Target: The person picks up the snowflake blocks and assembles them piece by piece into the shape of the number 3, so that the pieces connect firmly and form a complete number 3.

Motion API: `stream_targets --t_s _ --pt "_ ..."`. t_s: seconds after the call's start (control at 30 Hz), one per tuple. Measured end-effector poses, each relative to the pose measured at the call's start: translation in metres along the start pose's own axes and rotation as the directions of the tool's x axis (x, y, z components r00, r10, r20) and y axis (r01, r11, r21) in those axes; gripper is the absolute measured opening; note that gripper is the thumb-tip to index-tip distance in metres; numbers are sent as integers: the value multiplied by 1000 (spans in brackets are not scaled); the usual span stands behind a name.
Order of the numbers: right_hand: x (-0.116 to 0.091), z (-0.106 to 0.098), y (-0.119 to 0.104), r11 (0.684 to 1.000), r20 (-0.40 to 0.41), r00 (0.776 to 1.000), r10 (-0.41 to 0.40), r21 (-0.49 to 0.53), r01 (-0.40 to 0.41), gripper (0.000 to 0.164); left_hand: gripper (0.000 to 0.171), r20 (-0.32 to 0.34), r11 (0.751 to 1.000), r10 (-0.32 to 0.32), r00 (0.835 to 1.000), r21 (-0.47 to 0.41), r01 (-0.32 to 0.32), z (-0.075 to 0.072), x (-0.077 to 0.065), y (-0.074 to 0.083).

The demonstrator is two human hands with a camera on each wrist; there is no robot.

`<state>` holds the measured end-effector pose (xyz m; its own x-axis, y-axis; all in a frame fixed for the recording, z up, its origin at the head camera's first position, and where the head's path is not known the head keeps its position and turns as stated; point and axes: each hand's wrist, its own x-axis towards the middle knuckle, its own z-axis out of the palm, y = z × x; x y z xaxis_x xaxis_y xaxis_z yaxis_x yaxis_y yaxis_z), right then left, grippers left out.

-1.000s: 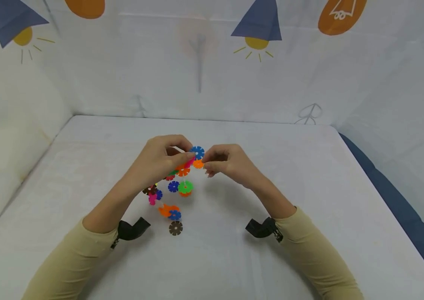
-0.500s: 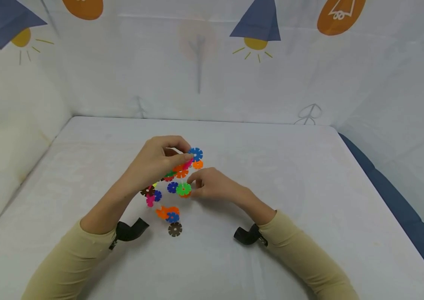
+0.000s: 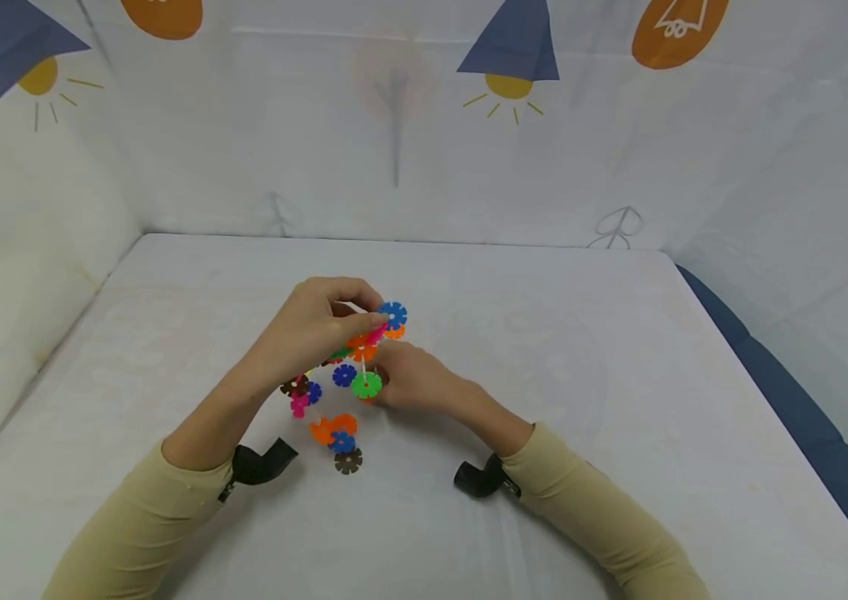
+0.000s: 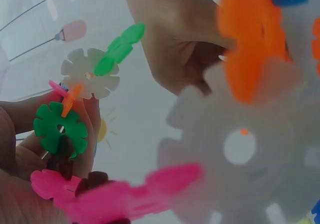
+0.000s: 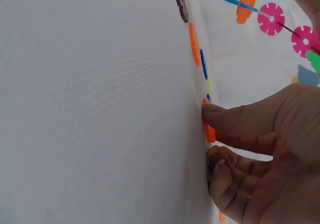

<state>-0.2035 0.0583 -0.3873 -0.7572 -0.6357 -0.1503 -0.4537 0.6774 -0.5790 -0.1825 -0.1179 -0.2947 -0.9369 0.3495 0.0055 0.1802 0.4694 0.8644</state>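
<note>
My left hand (image 3: 319, 321) holds a chain of interlocking snowflake discs above the table, pinched between thumb and fingers. At the chain's end a blue disc (image 3: 392, 315) stands out beyond the thumb, with a pink disc (image 3: 375, 334) beside it. In the left wrist view a green disc (image 4: 47, 129) and a whitish disc (image 4: 75, 67) show close to the left fingers. Low at the tabletop, my right hand (image 3: 420, 379) pinches an orange disc (image 5: 209, 131) with thumb and fingers. A light green disc (image 3: 366, 384) partly covers that spot in the head view.
Loose discs lie on the white table (image 3: 581, 375), among them a dark blue disc (image 3: 345, 376), orange discs (image 3: 334, 427) and a brown disc (image 3: 348, 461). White fabric walls (image 3: 281, 142) with printed lamps stand behind the table.
My right hand has moved from beside the chain's end down and left to the discs on the table, and now pinches an orange one. My left hand stays nearly still.
</note>
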Motion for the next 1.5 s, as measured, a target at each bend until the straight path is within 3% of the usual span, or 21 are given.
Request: stream_targets --t_s 0.23,0.47,0.7,0.97,1.5 --pt "1 -1 4 989 7 1000 -26 148 25 17 12 -13 1000 -2 1000 22 2 -1 -2 0" --pt "-1 -9 8 980 -22 997 -69 187 72 15 7 -28 998 8 1000 58 -6 -2 0 -1" --pt "-6 -20 9 974 -44 998 -54 218 62 11 7 -33 998 4 999 61 -2 -2 1 -1" --pt "-17 -33 12 941 -64 998 -15 335 35 2 8 -32 999 -7 999 39 8 -2 2 -3" --pt "-35 -67 15 903 -225 974 -3 418 99 4 10 -49 999 -21 999 33 22 -3 6 -6"
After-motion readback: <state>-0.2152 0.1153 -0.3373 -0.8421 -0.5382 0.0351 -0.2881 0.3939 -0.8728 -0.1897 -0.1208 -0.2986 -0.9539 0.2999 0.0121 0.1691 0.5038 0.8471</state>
